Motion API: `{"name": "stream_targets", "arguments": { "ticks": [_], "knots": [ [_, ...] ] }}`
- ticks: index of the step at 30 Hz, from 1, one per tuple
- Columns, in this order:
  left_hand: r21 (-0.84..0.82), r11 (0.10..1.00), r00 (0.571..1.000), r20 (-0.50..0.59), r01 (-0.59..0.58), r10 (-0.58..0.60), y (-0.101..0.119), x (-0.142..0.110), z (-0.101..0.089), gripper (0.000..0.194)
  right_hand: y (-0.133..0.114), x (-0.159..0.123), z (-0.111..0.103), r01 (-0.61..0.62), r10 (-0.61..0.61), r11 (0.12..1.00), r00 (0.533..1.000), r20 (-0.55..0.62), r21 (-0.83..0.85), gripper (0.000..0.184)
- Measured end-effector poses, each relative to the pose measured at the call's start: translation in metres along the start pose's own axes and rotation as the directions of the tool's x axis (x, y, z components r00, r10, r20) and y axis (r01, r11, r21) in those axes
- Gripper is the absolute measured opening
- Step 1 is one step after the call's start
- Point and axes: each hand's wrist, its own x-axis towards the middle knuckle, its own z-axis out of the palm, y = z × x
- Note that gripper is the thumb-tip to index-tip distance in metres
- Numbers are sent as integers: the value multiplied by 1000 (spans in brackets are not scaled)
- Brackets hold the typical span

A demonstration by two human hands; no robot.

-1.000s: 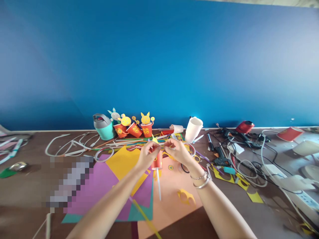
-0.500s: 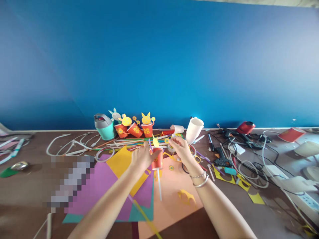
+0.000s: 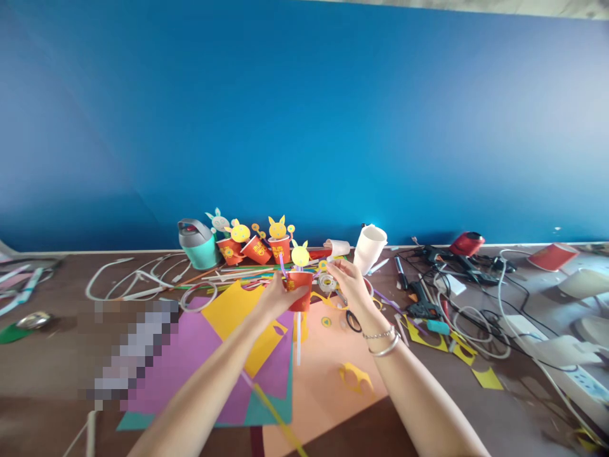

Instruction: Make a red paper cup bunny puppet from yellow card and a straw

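Observation:
My left hand [image 3: 277, 293] is wrapped round a red paper cup [image 3: 299, 301], held above the paper sheets. A yellow paper animal head with two ears [image 3: 300, 254] stands over the cup's rim, and a clear straw [image 3: 299, 339] sticks out below its base. At the cup's left side a purple straw [image 3: 282, 263] points up. My right hand [image 3: 346, 279] is closed in a pinch, just right of the cup, on a small yellow paper disc [image 3: 323, 265] at its fingertips. The thumb hides part of the cup.
Finished-looking red cups with animal heads [image 3: 280, 246] stand at the back beside a teal flask [image 3: 200, 249]. Purple [image 3: 190, 362] and peach paper [image 3: 333, 400] lie under my arms. A white cup [image 3: 370, 247], a glue gun [image 3: 421, 301] and tangled cables [image 3: 480, 324] are to the right.
The red cup has risen a little and its straw hangs straighter. The yellow animal head has moved up and now shows its front. My right hand has shifted only slightly.

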Motion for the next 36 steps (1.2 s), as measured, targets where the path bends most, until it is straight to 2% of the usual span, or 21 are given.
{"name": "stream_targets", "arguments": {
  "ticks": [4,8,12,15,26,36],
  "knots": [
    [-135,988,997,12,-70,72,3,-1,4,52,-2,2,-4,-61,70,994,993,-98,95,29],
    [-147,979,987,54,-141,151,11,-5,6,53,-3,5,-10,-52,80,979,987,-138,199,24],
    [-106,981,983,66,-164,171,15,-8,5,52,-7,7,-12,-92,136,928,986,-97,362,19],
    [-98,981,980,86,-170,178,15,-10,6,52,-10,7,-11,-121,156,900,986,-52,418,20],
    [-103,977,968,148,-188,202,11,-11,7,49,-4,7,-14,-42,74,976,987,-142,214,22],
    [-136,983,970,191,-126,151,12,-10,6,50,-13,7,-24,-26,29,996,999,-36,80,19]
  ]
}}
